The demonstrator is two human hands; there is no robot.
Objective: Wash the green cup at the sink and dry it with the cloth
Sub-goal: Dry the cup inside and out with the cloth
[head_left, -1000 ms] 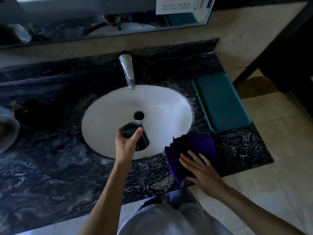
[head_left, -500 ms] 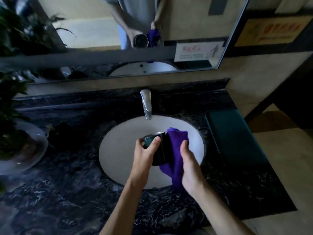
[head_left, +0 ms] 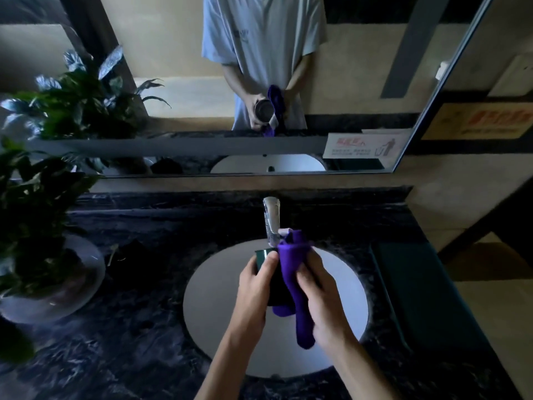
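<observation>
Over the white sink [head_left: 219, 287], my left hand [head_left: 253, 287] grips the dark green cup [head_left: 264, 255] by its side, thumb near the rim. The cup is tilted, its mouth facing away from me, and most of it is hidden between my hands. My right hand [head_left: 320, 295] presses the purple cloth [head_left: 294, 272] against the right side of the cup; the cloth drapes down past my palm. The chrome tap [head_left: 271, 219] stands just behind the cup. No water is seen running.
A dark marble counter [head_left: 129, 327] surrounds the sink. A potted plant in a glass bowl [head_left: 54, 290] sits at the left. A teal tray [head_left: 427, 290] lies to the right of the sink. A mirror [head_left: 360, 82] on the wall reflects a person holding the cup and cloth.
My right hand lifted the purple cloth off the counter and brought it against the cup. The cup rose above the sink, and my head tilted up toward the mirror.
</observation>
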